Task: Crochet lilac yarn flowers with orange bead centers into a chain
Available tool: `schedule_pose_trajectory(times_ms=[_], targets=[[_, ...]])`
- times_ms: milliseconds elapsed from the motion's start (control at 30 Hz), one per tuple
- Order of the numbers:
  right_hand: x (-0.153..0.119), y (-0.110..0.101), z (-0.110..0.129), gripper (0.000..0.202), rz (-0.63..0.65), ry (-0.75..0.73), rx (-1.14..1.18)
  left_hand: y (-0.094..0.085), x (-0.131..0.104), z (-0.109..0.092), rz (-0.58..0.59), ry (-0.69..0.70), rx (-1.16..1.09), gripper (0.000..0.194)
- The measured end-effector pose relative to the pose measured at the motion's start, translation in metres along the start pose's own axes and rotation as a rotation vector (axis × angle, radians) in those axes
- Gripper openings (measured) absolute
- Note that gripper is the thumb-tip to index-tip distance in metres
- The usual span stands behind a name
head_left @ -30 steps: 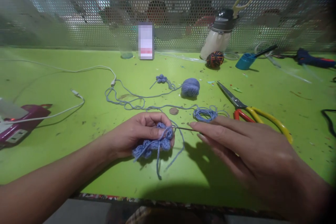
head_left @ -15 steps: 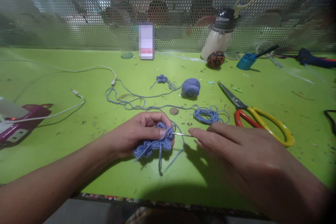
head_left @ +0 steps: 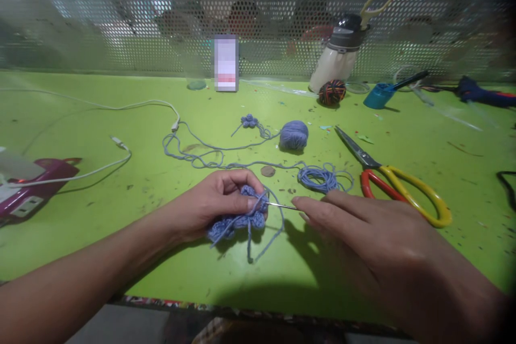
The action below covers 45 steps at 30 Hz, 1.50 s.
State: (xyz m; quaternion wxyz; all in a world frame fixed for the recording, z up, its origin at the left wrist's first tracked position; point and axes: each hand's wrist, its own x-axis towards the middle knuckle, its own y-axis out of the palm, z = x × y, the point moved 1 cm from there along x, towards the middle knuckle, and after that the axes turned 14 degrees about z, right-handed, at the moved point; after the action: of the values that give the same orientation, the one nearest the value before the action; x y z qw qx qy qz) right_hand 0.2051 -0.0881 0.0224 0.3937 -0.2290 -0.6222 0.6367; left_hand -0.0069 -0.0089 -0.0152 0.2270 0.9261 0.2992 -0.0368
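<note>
My left hand point(head_left: 226, 201) pinches a blue-purple crocheted piece point(head_left: 237, 221) with scalloped, petal-like edges between thumb and fingers. Loose yarn tails hang from it toward the table. My right hand point(head_left: 363, 231) is closed on a thin metal crochet hook point(head_left: 281, 206); most of the handle is hidden by the hand. The hook's tip meets the right side of the piece, and whether it sits inside a stitch I cannot make out. A strand of yarn loops round to the right of the piece. Just beyond my right hand lies a loose coil of the same yarn point(head_left: 318, 178).
Scissors point(head_left: 365, 158) lie open-bladed at right. Behind are a yarn ball point(head_left: 294, 136), a small crocheted flower point(head_left: 249, 121), a multicoloured ball point(head_left: 332, 92), a bottle point(head_left: 334, 62), a blue sharpener-like holder point(head_left: 379, 95) and a phone point(head_left: 226, 63). A purple power strip point(head_left: 36, 185) with cables stands left.
The crocheted piece and its hanging tails have shifted very slightly. Both hands keep their hold, and the hook's tip stays at the right side of the piece.
</note>
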Motion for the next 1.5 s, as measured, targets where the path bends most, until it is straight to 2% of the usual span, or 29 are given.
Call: schedule_pose_trajectory(times_ms=[267, 433, 533, 700, 867, 967, 1033, 1133, 1267, 1367, 1500], targets=[[-0.002, 0.001, -0.002, 0.031, 0.034, -0.005, -0.023, 0.001, 0.000, 0.000, -0.011, -0.005, 0.009, 0.030], [0.000, 0.005, -0.001, 0.024, 0.039, 0.021, 0.083, 0.001, 0.000, 0.000, 0.002, -0.001, 0.033, 0.029], [0.005, 0.006, 0.000, 0.024, 0.070, 0.058, 0.222, 0.001, 0.000, 0.001, 0.022, -0.006, 0.024, 0.028], [0.012, 0.005, -0.001, 0.027, 0.190, 0.147, 0.542, 0.002, 0.000, 0.002, 0.074, 0.013, 0.026, 0.022], [0.017, 0.009, -0.001, 0.033, 0.349, 0.288, 1.026, 0.004, -0.002, -0.002, 0.043, 0.067, 0.099, 0.014], [0.017, 0.013, 0.000, 0.031, 0.414, 0.341, 1.267, 0.005, -0.004, -0.005, 0.044, 0.063, 0.058, 0.014], [0.017, 0.015, -0.001, 0.028, 0.412, 0.360, 1.335, 0.006, -0.005, -0.005, 0.062, 0.072, 0.013, 0.021], [0.018, 0.018, -0.001, 0.028, 0.396, 0.376, 1.383, 0.007, -0.005, -0.005, 0.030, 0.090, 0.091, 0.028], [0.018, 0.021, -0.001, 0.035, 0.389, 0.394, 1.411, 0.010, -0.003, -0.006, -0.077, 0.075, 0.188, 0.018], [0.017, 0.024, -0.001, 0.043, 0.391, 0.427, 1.448, 0.011, -0.003, -0.008, -0.109, 0.130, 0.279, 0.015], [0.015, 0.028, -0.001, 0.043, 0.386, 0.459, 1.582, 0.011, -0.005, -0.010, -0.133, 0.197, 0.433, 0.015]])
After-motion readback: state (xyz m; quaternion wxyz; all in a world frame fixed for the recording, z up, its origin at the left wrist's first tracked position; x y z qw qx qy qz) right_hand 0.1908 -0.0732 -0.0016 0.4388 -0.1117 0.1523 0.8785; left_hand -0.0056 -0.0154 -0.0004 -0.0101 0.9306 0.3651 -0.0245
